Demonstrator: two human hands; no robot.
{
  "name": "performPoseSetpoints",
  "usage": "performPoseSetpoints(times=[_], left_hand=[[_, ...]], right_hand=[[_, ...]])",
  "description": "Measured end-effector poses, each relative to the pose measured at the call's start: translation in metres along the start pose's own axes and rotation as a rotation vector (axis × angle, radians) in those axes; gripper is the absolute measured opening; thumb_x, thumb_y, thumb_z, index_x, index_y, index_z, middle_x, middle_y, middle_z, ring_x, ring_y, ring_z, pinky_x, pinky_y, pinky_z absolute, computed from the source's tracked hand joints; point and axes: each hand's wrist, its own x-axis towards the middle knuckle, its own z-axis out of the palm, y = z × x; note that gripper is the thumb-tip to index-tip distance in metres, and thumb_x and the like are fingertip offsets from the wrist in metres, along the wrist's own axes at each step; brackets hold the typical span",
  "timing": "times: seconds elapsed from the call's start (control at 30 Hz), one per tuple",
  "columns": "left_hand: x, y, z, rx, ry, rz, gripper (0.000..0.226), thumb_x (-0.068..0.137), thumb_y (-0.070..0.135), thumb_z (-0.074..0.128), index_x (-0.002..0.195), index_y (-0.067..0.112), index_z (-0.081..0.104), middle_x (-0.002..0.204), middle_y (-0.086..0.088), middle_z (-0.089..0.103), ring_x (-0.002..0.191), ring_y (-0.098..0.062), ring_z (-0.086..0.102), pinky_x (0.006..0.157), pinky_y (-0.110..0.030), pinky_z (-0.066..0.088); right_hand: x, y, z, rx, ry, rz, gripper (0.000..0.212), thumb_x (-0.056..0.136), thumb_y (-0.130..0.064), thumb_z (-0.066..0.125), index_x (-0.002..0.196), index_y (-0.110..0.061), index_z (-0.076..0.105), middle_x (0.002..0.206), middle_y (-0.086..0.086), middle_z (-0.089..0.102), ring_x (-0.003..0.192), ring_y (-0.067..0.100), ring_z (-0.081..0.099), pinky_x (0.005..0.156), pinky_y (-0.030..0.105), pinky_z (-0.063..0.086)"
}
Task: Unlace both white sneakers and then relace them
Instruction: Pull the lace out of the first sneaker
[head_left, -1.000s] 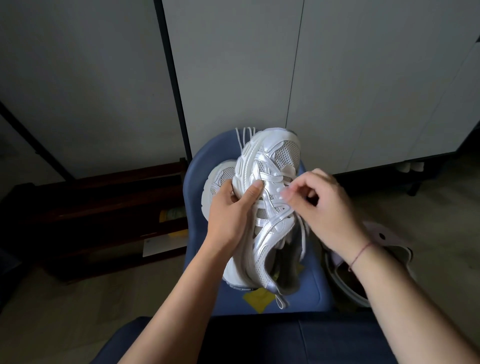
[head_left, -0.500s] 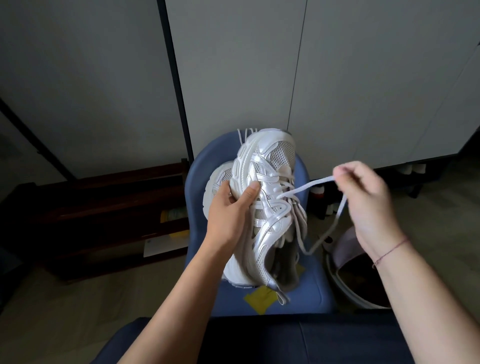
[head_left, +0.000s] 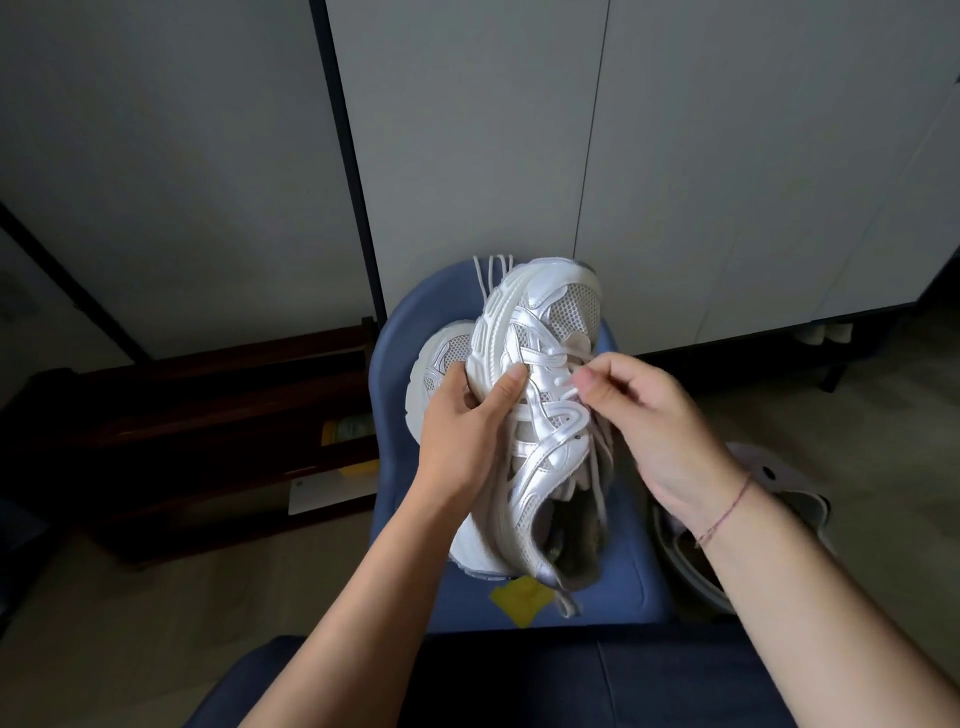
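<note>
A white and silver sneaker (head_left: 540, 415) is held up over a blue stool, toe pointing away from me. My left hand (head_left: 462, 431) grips its left side, thumb across the upper near the eyelets. My right hand (head_left: 649, 421) is at the lacing, fingertips pinching the white lace (head_left: 563, 387) at the middle eyelets. A loose lace strand (head_left: 597, 467) hangs down along the shoe's right side. The second white sneaker (head_left: 441, 358) lies on the stool behind the first, mostly hidden, with lace ends (head_left: 491, 273) sticking up at the far edge.
The blue stool (head_left: 631, 571) stands in front of my knees, a yellow tag (head_left: 522, 597) on its seat. A pale bucket-like container (head_left: 769, 499) sits on the floor to the right. A dark low wooden shelf (head_left: 208, 415) stands to the left. Grey cabinet doors (head_left: 675, 156) are behind.
My right hand, which had pulled a lace strand out to the right, has come back to the eyelets and pinches the lace there. My left hand keeps its grip.
</note>
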Motion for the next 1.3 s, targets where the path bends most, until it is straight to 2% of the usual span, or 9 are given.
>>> performPoseSetpoints(times=[0.1,0.23,0.37,0.43,0.6,0.73,0.93,1.1,1.3], left_hand=[[0.000,0.002,0.002,-0.049,-0.022,-0.008,0.036,0.086,0.037,0.069,0.116,0.017,0.064,0.108,-0.002,0.073,0.102,-0.022,0.070,0.096,-0.049,0.052],[0.000,0.005,-0.002,-0.131,-0.018,-0.032,0.031,0.094,0.025,0.063,0.121,0.011,0.062,0.110,-0.006,0.073,0.101,-0.022,0.070,0.090,-0.039,0.055],[0.000,0.010,-0.007,-0.215,-0.059,-0.085,0.025,0.097,0.022,0.057,0.119,0.012,0.063,0.110,-0.010,0.073,0.101,-0.026,0.070,0.088,-0.039,0.055],[0.000,0.012,-0.008,-0.247,-0.099,-0.097,0.024,0.098,0.022,0.054,0.119,0.014,0.063,0.111,-0.010,0.072,0.102,-0.026,0.070,0.090,-0.040,0.055],[0.001,0.011,-0.005,-0.261,-0.135,-0.093,0.034,0.098,0.023,0.053,0.125,0.003,0.059,0.113,-0.018,0.070,0.103,-0.031,0.069,0.089,-0.041,0.055],[0.001,0.009,-0.002,-0.273,-0.163,-0.086,0.036,0.099,0.021,0.051,0.128,0.000,0.056,0.117,-0.023,0.067,0.106,-0.036,0.066,0.090,-0.041,0.056],[-0.002,0.008,0.001,-0.280,-0.168,-0.083,0.035,0.099,0.018,0.050,0.129,0.000,0.054,0.118,-0.023,0.066,0.103,-0.034,0.068,0.083,-0.035,0.057],[-0.001,0.009,-0.001,-0.222,-0.134,-0.067,0.031,0.098,0.020,0.054,0.126,0.006,0.057,0.114,-0.016,0.070,0.102,-0.032,0.069,0.085,-0.038,0.058],[-0.003,0.009,0.000,-0.241,-0.112,-0.091,0.025,0.096,0.013,0.057,0.119,0.003,0.059,0.108,-0.017,0.072,0.091,-0.025,0.072,0.069,-0.027,0.057]], right_hand=[[-0.001,-0.006,0.007,0.532,0.017,0.104,0.017,0.076,-0.022,0.064,0.061,-0.017,0.061,0.066,0.001,0.060,0.066,0.011,0.058,0.069,0.022,0.051],[0.008,-0.014,-0.009,0.740,0.078,0.182,0.030,0.087,-0.033,0.045,0.062,-0.018,0.039,0.057,-0.007,0.038,0.052,0.006,0.040,0.067,0.023,0.036],[0.014,0.000,-0.026,0.253,0.343,0.112,0.040,0.092,-0.014,0.053,0.052,-0.020,0.052,0.053,-0.007,0.043,0.052,0.007,0.039,0.062,0.022,0.031],[0.011,0.006,-0.023,0.008,0.366,0.069,0.033,0.090,-0.005,0.056,0.060,-0.019,0.057,0.055,-0.009,0.051,0.058,0.006,0.045,0.061,0.020,0.035],[0.008,0.005,-0.008,-0.104,0.216,-0.024,0.009,0.086,-0.015,0.066,0.078,-0.018,0.063,0.066,-0.011,0.061,0.066,0.004,0.054,0.067,0.017,0.045],[0.006,0.003,-0.007,-0.272,0.232,-0.138,0.013,0.079,-0.017,0.074,0.076,-0.022,0.062,0.071,-0.007,0.064,0.067,0.005,0.056,0.066,0.018,0.047],[0.004,0.003,0.003,-0.549,0.272,-0.287,0.011,0.082,-0.012,0.070,0.076,-0.016,0.063,0.071,-0.012,0.057,0.064,-0.003,0.053,0.062,0.004,0.037],[0.003,-0.002,-0.003,-0.536,0.268,-0.251,0.013,0.090,-0.015,0.060,0.077,-0.017,0.058,0.067,-0.012,0.058,0.063,-0.003,0.053,0.061,0.007,0.039],[0.006,-0.010,-0.011,-0.328,0.202,-0.102,0.017,0.092,-0.015,0.057,0.075,-0.017,0.058,0.054,-0.014,0.056,0.052,-0.001,0.047,0.057,0.015,0.039]])
